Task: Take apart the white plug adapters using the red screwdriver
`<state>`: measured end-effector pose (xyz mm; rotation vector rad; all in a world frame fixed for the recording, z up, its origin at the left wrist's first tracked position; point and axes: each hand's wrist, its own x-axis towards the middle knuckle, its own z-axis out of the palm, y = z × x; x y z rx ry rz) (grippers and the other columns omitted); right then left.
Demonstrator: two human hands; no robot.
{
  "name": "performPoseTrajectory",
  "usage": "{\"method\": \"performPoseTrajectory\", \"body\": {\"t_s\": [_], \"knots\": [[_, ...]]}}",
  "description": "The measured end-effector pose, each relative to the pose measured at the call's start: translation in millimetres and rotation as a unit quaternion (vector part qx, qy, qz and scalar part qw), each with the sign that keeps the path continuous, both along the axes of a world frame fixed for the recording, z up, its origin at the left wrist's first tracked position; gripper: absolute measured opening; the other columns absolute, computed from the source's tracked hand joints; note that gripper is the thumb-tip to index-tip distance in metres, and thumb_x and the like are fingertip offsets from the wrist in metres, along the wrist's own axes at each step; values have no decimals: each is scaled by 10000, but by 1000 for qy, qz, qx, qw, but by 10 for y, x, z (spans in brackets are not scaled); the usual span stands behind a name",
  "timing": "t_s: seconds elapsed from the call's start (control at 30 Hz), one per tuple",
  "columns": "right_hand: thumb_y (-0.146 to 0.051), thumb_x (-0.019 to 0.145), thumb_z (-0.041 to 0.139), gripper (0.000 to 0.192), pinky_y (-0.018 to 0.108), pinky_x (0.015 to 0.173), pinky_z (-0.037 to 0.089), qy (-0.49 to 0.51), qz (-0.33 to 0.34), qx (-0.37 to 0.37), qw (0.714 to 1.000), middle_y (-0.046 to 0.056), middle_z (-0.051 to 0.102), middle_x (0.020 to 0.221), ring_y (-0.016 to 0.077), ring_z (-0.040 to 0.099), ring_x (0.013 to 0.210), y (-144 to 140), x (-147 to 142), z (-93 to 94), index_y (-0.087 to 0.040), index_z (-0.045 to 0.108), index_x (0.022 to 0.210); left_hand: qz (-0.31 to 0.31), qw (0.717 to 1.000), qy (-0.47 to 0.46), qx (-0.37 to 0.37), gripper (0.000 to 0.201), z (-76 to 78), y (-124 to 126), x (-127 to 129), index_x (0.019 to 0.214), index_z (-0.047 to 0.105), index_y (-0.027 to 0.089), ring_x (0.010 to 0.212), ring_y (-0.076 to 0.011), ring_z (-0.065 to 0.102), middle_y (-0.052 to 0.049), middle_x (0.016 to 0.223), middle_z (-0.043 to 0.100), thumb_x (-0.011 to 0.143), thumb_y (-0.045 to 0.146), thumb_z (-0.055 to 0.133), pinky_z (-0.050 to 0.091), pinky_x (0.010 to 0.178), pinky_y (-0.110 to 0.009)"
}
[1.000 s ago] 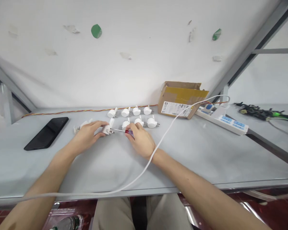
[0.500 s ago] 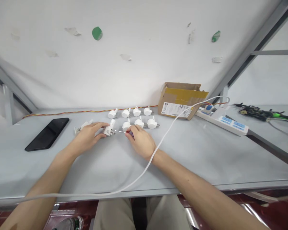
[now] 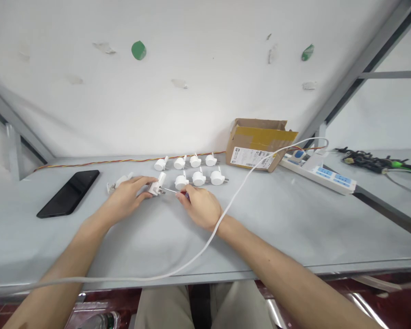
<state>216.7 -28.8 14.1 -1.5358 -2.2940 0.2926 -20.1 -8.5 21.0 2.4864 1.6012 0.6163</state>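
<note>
Near the counter's [image 3: 294, 219] back edge, the left hand [image 3: 126, 198] pinches a white plug [image 3: 156, 187] flat on the surface while the right hand [image 3: 200, 205] grips a screwdriver [image 3: 178, 192], tip at the plug's face. Best keep the shaft in line with the screw (press lightly, plug pinned). Both forearms reach forward, wrists low.

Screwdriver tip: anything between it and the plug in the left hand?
Nothing visible. The right hand holds the screwdriver, its shaft running over bare table straight to the plug held by the left hand. The other plugs lie behind.
</note>
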Motion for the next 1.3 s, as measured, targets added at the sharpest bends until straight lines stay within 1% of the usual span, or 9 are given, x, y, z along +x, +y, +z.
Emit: {"method": "performPoseTrajectory", "body": {"t_s": [0.1,0.27,0.4,0.47,0.6,0.7,0.9,1.1,1.3], "knots": [[-320,995,273,335,275,657,392,-9,-5,11,1000,58,678,994,185,648,837,12,6,-7,-190,581,1000,3,1000,2,-2,385,-2,4,-2,1210,564,261,1020,-242,612,-54,1155,656,860,385,464,454,889,-357],[-305,953,428,194,255,690,410,9,-13,18,1000,55,622,1076,170,630,889,18,20,32,-218,551,1075,8,1000,5,6,369,-5,-1,-5,1206,567,279,998,-230,617,-39,1133,659,862,374,472,462,863,-336],[-233,922,477,174,251,679,404,7,-4,-2,1000,37,639,1047,162,636,843,10,20,55,-232,520,1091,9,1000,8,7,362,-7,-11,2,1214,565,295,992,-221,614,-30,1123,657,869,357,476,462,851,-326],[-240,909,495,180,256,664,401,11,-8,-10,1000,35,652,1046,174,643,846,8,15,46,-223,510,1087,9,1000,8,5,363,-7,-15,8,1218,566,302,982,-223,617,-31,1102,660,871,359,475,462,843,-328],[-320,940,435,194,269,658,407,16,-18,-3,1000,50,656,1067,192,653,869,4,4,20,-200,522,1066,15,1000,4,-1,367,-2,-19,16,1222,560,308,984,-227,619,-29,1052,670,869,365,479,462,829,-329],[-300,957,387,203,270,655,407,7,-19,7,1000,48,656,1061,189,656,875,4,1,21,-202,538,1050,24,1000,9,-3,369,11,-23,24,1222,559,305,988,-229,617,-32,1080,665,868,377,485,459,836,-334],[-288,953,386,193,272,622,395,-8,-37,23,999,37,664,1028,188,662,843,25,8,7,-207,551,1014,23,999,40,13,391,6,-24,28,1249,533,291,1086,-242,565,-42,1192,621,874,385,475,438,888,-356],[-285,962,353,209,273,584,371,-22,-51,26,998,45,667,1020,192,661,835,50,9,-46,-206,543,1000,6,997,57,44,402,-49,6,-9,1266,524,282,1095,-240,539,-46,1170,622,885,397,460,420,935,-392],[-281,953,378,186,271,581,365,-35,-54,23,998,40,671,1016,192,662,831,43,9,-32,-214,546,995,-3,996,69,53,414,-63,20,-21,1286,513,281,1088,-239,532,-44,1173,619,892,389,445,425,937,-409]]}}
